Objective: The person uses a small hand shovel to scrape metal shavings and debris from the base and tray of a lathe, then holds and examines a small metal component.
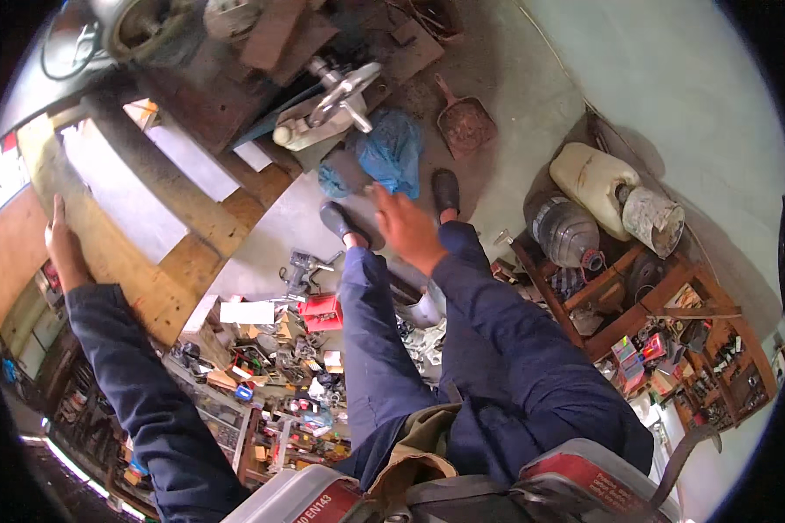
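On the left, my left hand point(65, 246) grips the edge of a wooden slatted frame point(139, 279) with pale boards and white gaps between them; some of its fingers are hidden. My right hand point(408, 230) is in the air in front of my legs, fingers stretched forward and slightly apart, with nothing seen in it. Just beyond it a crumpled blue plastic bag point(394, 152) lies on the floor. Past the bag stands a machine with a metal handwheel point(344, 94), nearest to the far end of the frame.
A reddish dustpan point(464, 122) lies on the floor ahead. To the right are a yellowed jerrycan point(589, 185), a large clear bottle point(563, 231) and a wooden shelf point(602, 327) of small parts. A drill-like tool point(302, 274) and a red bin point(321, 312) sit near my left leg, among heaped clutter.
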Available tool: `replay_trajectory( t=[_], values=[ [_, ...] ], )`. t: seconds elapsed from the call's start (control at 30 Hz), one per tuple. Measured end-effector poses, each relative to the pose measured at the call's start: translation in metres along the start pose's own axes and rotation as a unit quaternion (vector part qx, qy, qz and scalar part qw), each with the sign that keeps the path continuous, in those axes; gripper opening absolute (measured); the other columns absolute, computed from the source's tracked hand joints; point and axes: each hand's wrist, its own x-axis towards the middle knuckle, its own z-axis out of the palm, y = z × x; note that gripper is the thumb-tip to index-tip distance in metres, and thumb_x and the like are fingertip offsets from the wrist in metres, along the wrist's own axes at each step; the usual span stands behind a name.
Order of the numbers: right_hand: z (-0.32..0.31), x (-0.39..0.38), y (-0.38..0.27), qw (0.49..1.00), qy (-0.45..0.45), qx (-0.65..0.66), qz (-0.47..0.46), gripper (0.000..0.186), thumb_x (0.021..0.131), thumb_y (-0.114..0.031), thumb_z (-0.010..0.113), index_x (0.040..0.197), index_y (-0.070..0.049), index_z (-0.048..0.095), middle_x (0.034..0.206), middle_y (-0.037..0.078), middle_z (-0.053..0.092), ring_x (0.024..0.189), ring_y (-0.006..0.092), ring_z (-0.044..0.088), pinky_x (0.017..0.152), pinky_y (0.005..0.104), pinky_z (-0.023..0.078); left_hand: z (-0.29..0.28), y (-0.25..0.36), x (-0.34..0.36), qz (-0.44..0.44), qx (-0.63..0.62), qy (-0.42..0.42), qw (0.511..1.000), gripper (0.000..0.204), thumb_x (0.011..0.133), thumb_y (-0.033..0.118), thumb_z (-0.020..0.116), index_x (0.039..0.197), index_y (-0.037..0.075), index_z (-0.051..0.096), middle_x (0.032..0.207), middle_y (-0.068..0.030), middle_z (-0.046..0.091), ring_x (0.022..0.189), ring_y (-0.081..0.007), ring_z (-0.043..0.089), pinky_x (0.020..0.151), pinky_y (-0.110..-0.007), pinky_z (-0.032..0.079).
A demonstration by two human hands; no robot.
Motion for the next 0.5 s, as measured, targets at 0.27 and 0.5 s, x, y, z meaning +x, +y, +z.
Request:
replay_trajectory(
  t=[0.27,0.5],
  values=[
    [0.001,-0.019,0.231,0.946,0.047,-0.155,0.282,0.041,0.092,-0.023,0.058,0.129,-0.006,0.054,0.098,0.02,0.063,0.083,0.0401,0.065,0.067,0.0511,0.053,-0.059,0.102,-0.028,-0.013,-0.059,-0.067,0.996,0.084,0.07,-0.022,0.035,0.148,0.006,0.043,0.118,-0.0218,0.057,0.112,-0.0302,0.06,0.097,-0.036,0.047],
    [0.135,0.034,0.45,0.909,0.012,-0.327,0.258,0.026,0.092,-0.021,0.06,0.105,0.001,0.066,0.109,0.024,0.066,0.097,0.0388,0.066,0.08,0.0452,0.055,-0.072,0.194,-0.019,-0.341,-0.346,-0.053,0.872,0.062,0.102,0.046,0.038,0.153,0.01,0.038,0.158,-0.0026,0.035,0.145,-0.016,0.028,0.117,-0.037,0.012]
  ],
)
